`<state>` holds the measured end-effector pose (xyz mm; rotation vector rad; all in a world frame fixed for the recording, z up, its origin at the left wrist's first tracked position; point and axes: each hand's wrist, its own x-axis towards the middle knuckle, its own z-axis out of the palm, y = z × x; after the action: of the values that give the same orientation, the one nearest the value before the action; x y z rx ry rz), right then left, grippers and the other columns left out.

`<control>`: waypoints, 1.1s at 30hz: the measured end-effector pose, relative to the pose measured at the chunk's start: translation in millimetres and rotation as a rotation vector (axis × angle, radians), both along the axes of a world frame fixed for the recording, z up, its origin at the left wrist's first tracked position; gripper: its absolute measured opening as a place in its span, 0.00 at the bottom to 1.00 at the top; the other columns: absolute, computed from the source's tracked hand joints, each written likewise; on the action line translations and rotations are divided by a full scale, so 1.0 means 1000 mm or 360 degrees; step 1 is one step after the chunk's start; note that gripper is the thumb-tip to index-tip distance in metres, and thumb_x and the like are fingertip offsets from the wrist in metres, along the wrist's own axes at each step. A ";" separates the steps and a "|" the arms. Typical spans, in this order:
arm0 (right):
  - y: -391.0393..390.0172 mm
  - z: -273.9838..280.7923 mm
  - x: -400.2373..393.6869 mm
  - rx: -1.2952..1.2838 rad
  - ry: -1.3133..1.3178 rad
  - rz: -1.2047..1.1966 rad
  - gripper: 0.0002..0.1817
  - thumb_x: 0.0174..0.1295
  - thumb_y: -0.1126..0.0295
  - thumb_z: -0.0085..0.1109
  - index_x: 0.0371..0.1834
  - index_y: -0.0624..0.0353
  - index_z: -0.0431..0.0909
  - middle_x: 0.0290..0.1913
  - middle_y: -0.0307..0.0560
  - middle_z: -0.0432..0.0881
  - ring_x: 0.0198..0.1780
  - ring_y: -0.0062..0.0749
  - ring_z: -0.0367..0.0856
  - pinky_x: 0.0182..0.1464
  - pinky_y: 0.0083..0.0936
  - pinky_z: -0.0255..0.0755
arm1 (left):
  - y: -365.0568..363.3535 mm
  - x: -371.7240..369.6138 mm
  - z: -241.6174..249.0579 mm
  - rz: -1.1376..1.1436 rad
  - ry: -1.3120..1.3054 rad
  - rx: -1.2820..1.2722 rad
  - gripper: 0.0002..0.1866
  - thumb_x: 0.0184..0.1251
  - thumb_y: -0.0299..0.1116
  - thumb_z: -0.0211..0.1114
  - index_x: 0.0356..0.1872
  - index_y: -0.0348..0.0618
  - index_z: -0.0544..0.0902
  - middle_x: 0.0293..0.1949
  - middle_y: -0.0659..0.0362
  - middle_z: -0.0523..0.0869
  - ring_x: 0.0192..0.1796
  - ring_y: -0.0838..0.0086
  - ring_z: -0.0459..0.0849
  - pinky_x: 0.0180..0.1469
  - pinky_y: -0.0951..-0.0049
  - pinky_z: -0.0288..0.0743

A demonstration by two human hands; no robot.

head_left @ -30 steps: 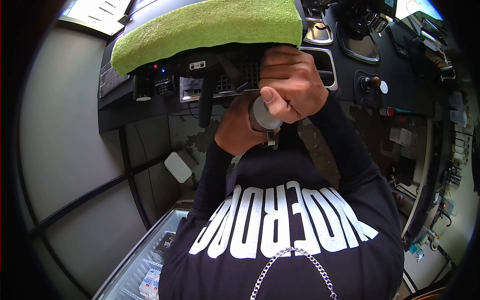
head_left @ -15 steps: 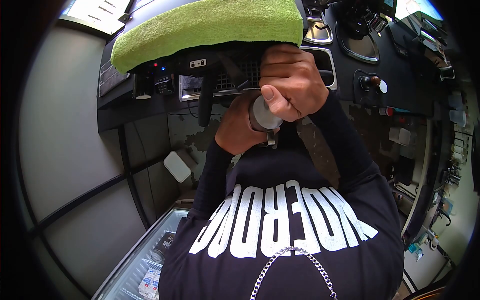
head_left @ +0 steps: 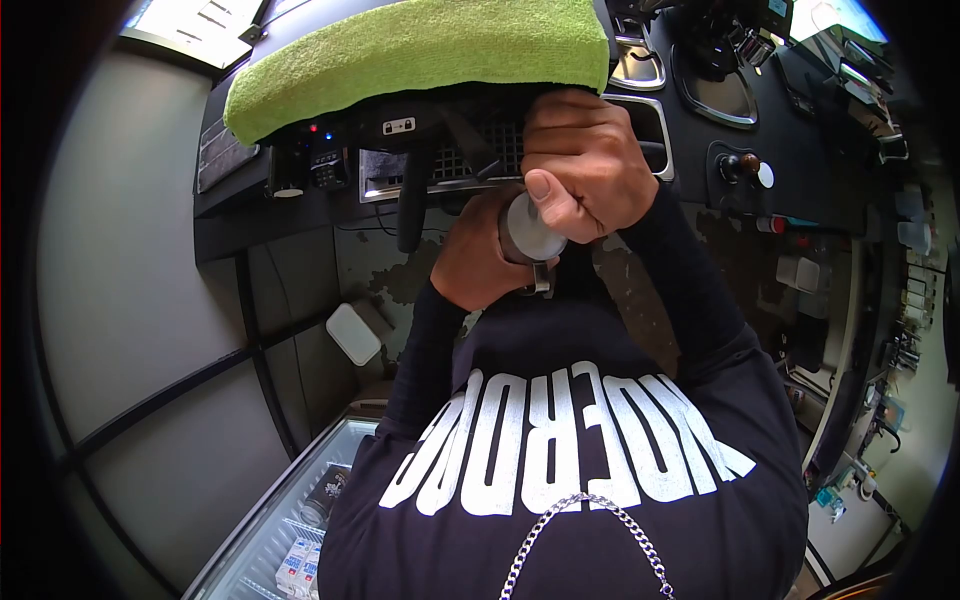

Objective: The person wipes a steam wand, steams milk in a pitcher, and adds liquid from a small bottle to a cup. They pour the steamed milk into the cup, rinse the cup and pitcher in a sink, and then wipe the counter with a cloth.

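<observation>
My left hand (head_left: 475,250) is wrapped round a metal milk pitcher (head_left: 533,232), held in front of the espresso machine with its handle toward my body. My right hand (head_left: 590,160) is closed right at the machine's front, its thumb lying over the pitcher's rim. What the right fingers grip is hidden behind the knuckles. A black portafilter handle (head_left: 411,200) sticks out from the machine, left of my hands. Behind them lies the drip tray grid (head_left: 505,150).
A green towel (head_left: 420,65) covers the top of the machine. On the counter to the right are a tamper (head_left: 738,167) and a metal tray (head_left: 715,95). A white-lidded bin (head_left: 354,334) stands low at left. A glass-topped fridge (head_left: 290,520) is beside me.
Both hands and the pitcher stay almost exactly where they were. The view has shifted very slightly.
</observation>
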<state>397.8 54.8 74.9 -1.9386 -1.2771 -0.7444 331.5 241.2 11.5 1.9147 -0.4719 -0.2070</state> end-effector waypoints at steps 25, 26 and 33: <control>-0.001 0.000 0.000 0.0033 0.0001 0.0006 0.08 0.52 0.70 0.57 0.18 0.57 0.75 0.22 0.42 0.78 0.30 0.40 0.78 0.45 0.36 0.77 | 0.002 -0.001 -0.006 0.0015 -0.0129 0.0115 0.43 0.39 0.39 0.86 0.61 0.40 0.78 0.53 0.46 0.85 0.55 0.50 0.84 0.58 0.58 0.79; -0.001 0.000 0.000 0.0069 -0.0005 0.0011 0.08 0.52 0.70 0.57 0.18 0.57 0.75 0.23 0.43 0.78 0.30 0.41 0.78 0.45 0.36 0.76 | 0.002 -0.002 -0.007 0.0016 -0.0130 0.0115 0.43 0.39 0.39 0.86 0.61 0.40 0.78 0.53 0.46 0.85 0.55 0.50 0.84 0.58 0.58 0.79; -0.001 -0.014 0.000 0.0212 -0.0018 -0.0035 0.10 0.56 0.69 0.55 0.20 0.59 0.76 0.27 0.48 0.78 0.36 0.44 0.79 0.47 0.38 0.75 | 0.002 -0.002 -0.012 0.0045 -0.0164 0.0132 0.44 0.39 0.41 0.87 0.61 0.37 0.77 0.53 0.46 0.84 0.55 0.50 0.84 0.59 0.58 0.79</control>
<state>397.5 53.9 60.8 -1.8459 -1.1843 -0.8316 329.3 243.5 -0.8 2.0193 -0.5112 -0.1111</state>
